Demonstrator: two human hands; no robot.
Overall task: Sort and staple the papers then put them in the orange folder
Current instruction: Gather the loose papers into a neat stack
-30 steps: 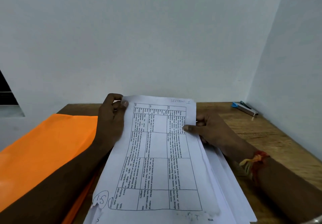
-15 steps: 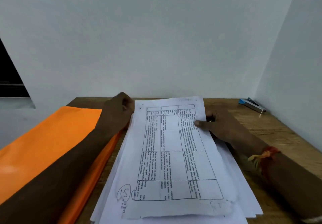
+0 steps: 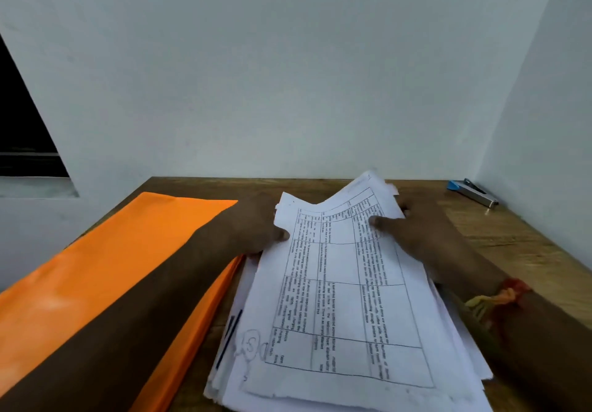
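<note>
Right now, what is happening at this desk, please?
A person is sorting a stack of white printed papers on the brown wooden desk. The right hand lifts the far corner of the top sheets; the left hand holds their left edge. The flat orange folder lies left of the stack. The silver, blue-ended stapler lies apart at the far right.

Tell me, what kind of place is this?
Probably an office or study corner: a wooden desk against plain white walls, holding printed papers, an orange folder and a stapler.
</note>
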